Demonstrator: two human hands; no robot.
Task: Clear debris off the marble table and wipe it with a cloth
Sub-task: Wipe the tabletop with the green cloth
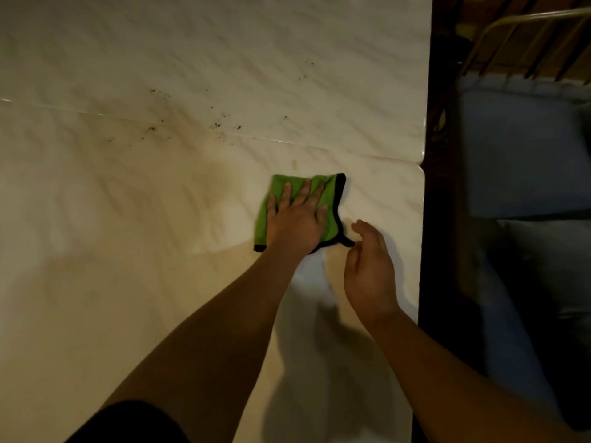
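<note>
A black sleeve point(128, 423) sits lowest in view, with both bare forearms reaching up from it over the table point(112, 251). The left hand point(295, 219) lies palm down on the cloth point(329, 199), fingers straight and slightly spread, pressing it flat against the marble. The cloth is green with a black border and is folded small. It sits near the table's right edge, just below the seam point(319, 148) that crosses the top from left to right.

The right hand point(371, 270) hovers just beside the cloth, side-on, with its fingers loosely curled. Its fingertips are at a thin black loop point(348, 242) sticking out of the cloth's near corner; whether they pinch it or only come close cannot be told.

Dark specks of debris point(224, 124) lie scattered along and above the seam, well apart from the cloth. Bare marble spreads wide to the left. To the right the table ends in a straight edge point(421, 251), just beside the right hand.
</note>
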